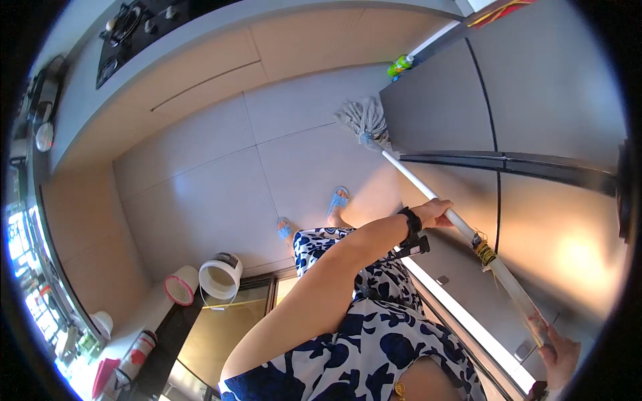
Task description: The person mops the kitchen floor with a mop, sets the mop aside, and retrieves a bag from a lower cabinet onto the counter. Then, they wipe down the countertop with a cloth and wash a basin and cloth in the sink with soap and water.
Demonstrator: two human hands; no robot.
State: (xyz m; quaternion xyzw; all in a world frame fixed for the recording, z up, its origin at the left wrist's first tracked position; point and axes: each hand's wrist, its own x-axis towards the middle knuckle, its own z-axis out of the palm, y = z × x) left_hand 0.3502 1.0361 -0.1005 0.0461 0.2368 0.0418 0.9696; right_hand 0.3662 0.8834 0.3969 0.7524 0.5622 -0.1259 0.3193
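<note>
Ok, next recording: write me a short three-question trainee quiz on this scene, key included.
1. True or false: the left hand is nearer the mop head than the right hand is.
2. What colour are the slippers?
A) red
B) light blue
C) black
3. Fill in: the mop head rests on the ____.

Key: 1 true; 2 B; 3 floor.

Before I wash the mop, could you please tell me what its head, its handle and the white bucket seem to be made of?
Mop head: matte grey yarn, perhaps cotton, by its loose strands.
Mop handle: probably plastic or painted metal, smooth and white near the head, without visible grain.
White bucket: probably plastic, smooth, by its moulded-looking rim.
</note>
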